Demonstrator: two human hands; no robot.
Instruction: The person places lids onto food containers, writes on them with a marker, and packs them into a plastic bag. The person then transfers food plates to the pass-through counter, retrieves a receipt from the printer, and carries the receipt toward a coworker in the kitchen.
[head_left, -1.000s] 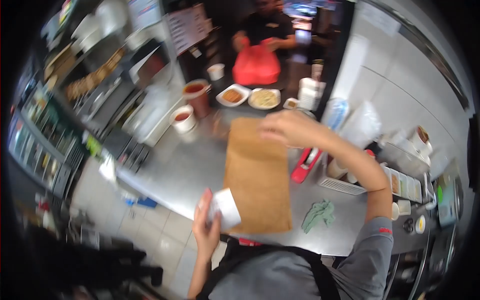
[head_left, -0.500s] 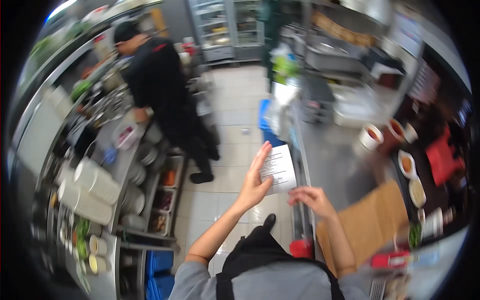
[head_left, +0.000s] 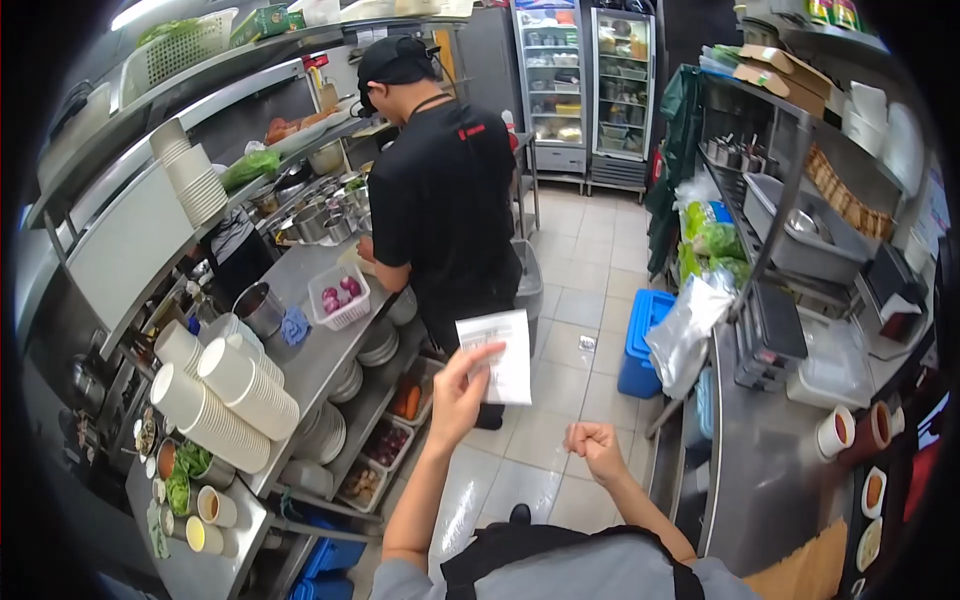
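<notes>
My left hand (head_left: 460, 395) grips a white paper slip (head_left: 506, 362) with print on it, held up in front of me above the aisle floor. Its fingers overlap the slip's left part. To the right of the slip, apart from it, my right hand (head_left: 598, 450) is raised with its fingers curled in; whether anything lies inside them is hidden. A brown paper bag (head_left: 805, 568) lies on the steel counter at the lower right, cut off by the view, with neither hand on it.
A person in black (head_left: 445, 200) stands at the left counter (head_left: 310, 270), near a basket of onions (head_left: 340, 300). Stacked white cups (head_left: 215, 410) stand closer. A blue bin (head_left: 645, 340) and plastic bags (head_left: 690, 325) border the aisle. Glass-door fridges (head_left: 620, 90) stand beyond the tiled floor (head_left: 575, 300).
The view has swung left from the right counter to the aisle and left counter. My right hand has left the brown bag and its fingers have curled. The slip remains in my left hand.
</notes>
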